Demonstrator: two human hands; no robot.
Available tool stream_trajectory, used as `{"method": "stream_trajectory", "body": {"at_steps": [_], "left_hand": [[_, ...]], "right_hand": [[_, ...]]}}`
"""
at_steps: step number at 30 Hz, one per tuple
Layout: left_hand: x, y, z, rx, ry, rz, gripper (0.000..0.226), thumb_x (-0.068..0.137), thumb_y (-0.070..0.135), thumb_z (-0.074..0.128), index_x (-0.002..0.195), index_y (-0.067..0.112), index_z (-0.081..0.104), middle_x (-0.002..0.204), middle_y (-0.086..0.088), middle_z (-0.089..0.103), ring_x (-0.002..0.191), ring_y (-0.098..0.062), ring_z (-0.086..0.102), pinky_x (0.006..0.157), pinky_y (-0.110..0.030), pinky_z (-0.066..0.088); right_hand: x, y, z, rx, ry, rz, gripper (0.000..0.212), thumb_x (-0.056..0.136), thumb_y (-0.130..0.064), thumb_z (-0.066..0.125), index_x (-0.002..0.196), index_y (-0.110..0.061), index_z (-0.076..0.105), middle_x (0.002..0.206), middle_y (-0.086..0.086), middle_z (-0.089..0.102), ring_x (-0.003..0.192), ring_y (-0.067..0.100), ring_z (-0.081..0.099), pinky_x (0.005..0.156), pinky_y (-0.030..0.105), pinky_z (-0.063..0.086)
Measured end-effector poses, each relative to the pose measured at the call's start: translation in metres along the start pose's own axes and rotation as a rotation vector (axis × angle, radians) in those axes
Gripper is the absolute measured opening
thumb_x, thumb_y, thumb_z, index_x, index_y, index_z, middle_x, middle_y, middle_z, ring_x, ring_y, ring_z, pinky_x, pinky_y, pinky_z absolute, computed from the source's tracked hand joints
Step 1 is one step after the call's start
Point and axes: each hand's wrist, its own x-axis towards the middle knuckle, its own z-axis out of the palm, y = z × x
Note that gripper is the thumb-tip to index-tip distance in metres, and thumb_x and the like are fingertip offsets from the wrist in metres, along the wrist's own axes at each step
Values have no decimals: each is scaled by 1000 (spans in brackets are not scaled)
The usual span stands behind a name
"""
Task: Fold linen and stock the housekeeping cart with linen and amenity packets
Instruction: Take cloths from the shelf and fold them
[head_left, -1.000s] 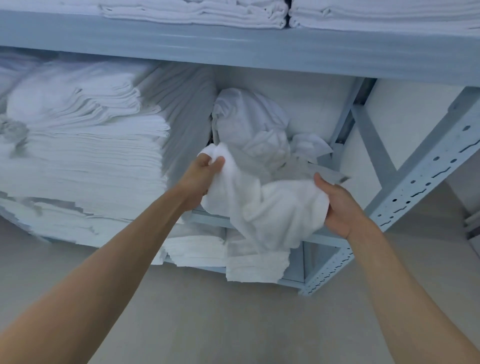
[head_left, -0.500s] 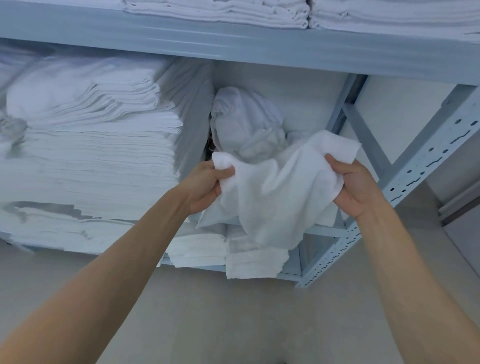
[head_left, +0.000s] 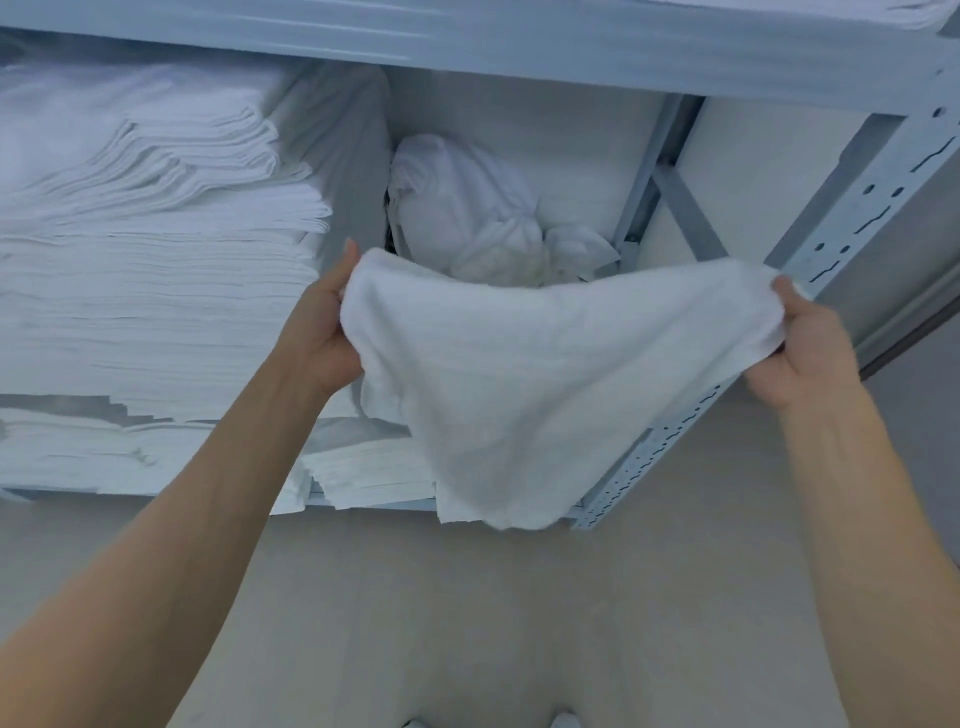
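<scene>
1 head-worn camera looks forward and down, close to the shelving (head_left: 857, 197).

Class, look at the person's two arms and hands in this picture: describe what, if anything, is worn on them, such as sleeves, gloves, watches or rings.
Both forearms are bare as far as the frame shows; no sleeves reach into view. The left hand and the right hand wear no gloves. No watch, bracelet or ring shows on either wrist or on the visible fingers.

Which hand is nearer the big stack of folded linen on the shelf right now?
Left. The left hand grips the towel just beside the folded linen stack; the right hand grips the towel's far corner.
</scene>
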Motion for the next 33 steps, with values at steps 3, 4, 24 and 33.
{"method": "stream_trajectory", "body": {"at_steps": [3, 4, 24, 33], "left_hand": [[-6, -18, 10, 71, -71, 32, 25, 96, 21, 59, 106, 4, 75, 115, -13, 72, 114, -26, 66, 97, -40, 53], [-7, -25, 15, 114, -99, 27, 24, 95, 15, 59, 110, 3, 74, 117, -13, 71, 114, -25, 66, 95, -38, 55], [-18, -129, 39, 828, 678, 258, 26, 90, 23, 73, 77, 6, 57, 71, -6, 56, 56, -16, 55, 52, -23, 43], [-12, -117, 32, 645, 462, 152, 29, 91, -13, 56, 106, 12, 61, 89, -9, 64, 68, -19, 66, 52, -23, 55]], "right_hand": [[2, 9, -15, -71, 23, 170, 36, 103, -10, 48, 137, 1, 50, 127, 16, 65, 110, 26, 68, 85, 39, 58], [1, 12, -19, -107, -14, 218, 31, 102, -8, 47, 131, 3, 54, 124, 17, 66, 107, 26, 68, 85, 38, 58], [41, 57, -158, -1034, -80, 237, 34, 98, -26, 59, 117, 2, 58, 110, 13, 66, 96, 28, 64, 83, 36, 53], [49, 42, -159, -605, -203, 379, 55, 91, 9, 59, 143, -1, 45, 138, 16, 56, 116, 29, 61, 105, 40, 46]]}}
